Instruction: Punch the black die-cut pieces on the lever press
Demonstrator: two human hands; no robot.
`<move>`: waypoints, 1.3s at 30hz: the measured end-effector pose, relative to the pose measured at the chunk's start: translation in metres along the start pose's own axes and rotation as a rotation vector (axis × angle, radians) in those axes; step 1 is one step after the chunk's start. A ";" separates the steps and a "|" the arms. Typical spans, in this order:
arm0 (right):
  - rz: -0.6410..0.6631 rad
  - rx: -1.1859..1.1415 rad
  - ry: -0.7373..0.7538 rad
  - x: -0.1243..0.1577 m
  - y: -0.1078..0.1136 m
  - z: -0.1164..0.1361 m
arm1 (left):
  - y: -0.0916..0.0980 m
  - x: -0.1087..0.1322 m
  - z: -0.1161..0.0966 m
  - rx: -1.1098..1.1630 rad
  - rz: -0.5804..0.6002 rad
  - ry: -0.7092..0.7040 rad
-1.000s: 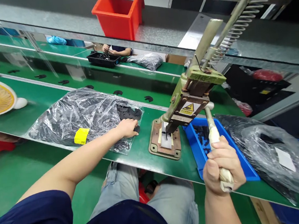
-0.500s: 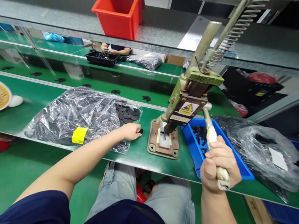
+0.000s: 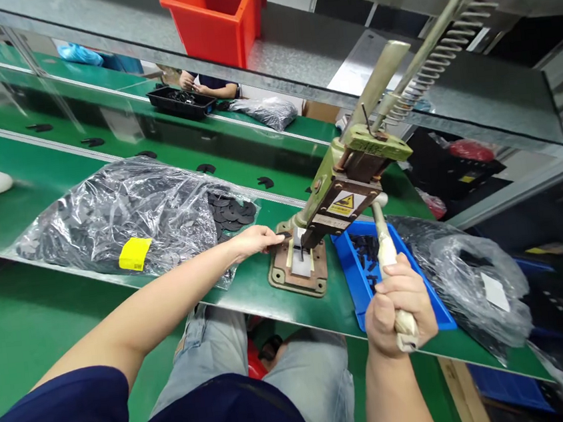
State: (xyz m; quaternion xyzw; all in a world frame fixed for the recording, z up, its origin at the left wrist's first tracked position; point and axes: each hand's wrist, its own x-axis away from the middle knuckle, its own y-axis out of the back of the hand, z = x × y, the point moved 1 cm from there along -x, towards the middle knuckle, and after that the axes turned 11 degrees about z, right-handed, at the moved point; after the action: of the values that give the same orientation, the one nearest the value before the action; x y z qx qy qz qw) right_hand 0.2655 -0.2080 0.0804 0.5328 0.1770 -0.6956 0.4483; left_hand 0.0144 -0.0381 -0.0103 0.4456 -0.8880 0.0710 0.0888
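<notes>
A green hand press [image 3: 344,184] stands on a brown baseplate [image 3: 282,275] at the middle of the green bench. My right hand [image 3: 396,303] is closed round the press's taped lever handle [image 3: 386,260]. My left hand [image 3: 257,239] pinches a small black piece [image 3: 285,235] at the left edge of the baseplate, just beside the punch. Behind my left arm lies a clear plastic bag of black flat parts [image 3: 126,217], with loose black discs [image 3: 228,211] spilling from its open end.
A blue tray [image 3: 367,289] with black pieces sits right of the press, beside another plastic bag [image 3: 470,278]. A conveyor belt [image 3: 103,146] carries black parts behind. A red bin [image 3: 215,16] stands on the shelf. Another person's hands [image 3: 192,83] work at a black tray [image 3: 180,104].
My left hand has left the bag's open end and moved right to the press baseplate with a small black piece. My right hand has stayed on the lever.
</notes>
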 end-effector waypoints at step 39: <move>-0.116 0.004 0.000 0.006 -0.005 -0.006 | -0.022 -0.045 -0.001 -0.126 0.068 0.227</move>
State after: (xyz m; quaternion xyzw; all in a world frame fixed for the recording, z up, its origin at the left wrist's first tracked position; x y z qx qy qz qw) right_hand 0.2648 -0.2039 0.0717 0.5226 0.2064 -0.7207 0.4060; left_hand 0.0592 -0.0158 -0.0181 0.3980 -0.8895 0.0682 0.2138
